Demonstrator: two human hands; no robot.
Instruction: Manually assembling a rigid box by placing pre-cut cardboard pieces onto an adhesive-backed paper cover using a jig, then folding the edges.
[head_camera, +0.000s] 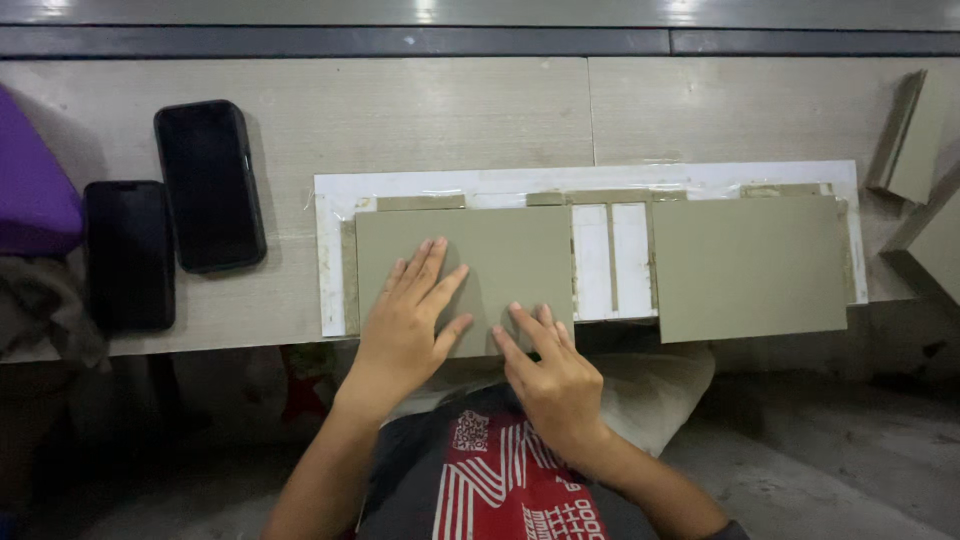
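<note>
A grey-green cardboard panel (500, 245) lies on a white sheet (600, 182) at the bench's front edge. My left hand (408, 315) rests flat on the panel's lower left part, fingers spread. My right hand (545, 365) presses the panel's lower right corner with its fingertips. A second, similar panel (750, 265) lies to the right on the same sheet. Between the two panels a thin grey strip (611, 255) lies on the white sheet. Neither hand grips anything.
Two black phones (210, 185) (128, 255) lie on the pale wooden bench (450, 110) at left, beside a purple object (35, 195). More grey boards (915, 135) lean at the far right. A metal rail (400, 40) runs along the back.
</note>
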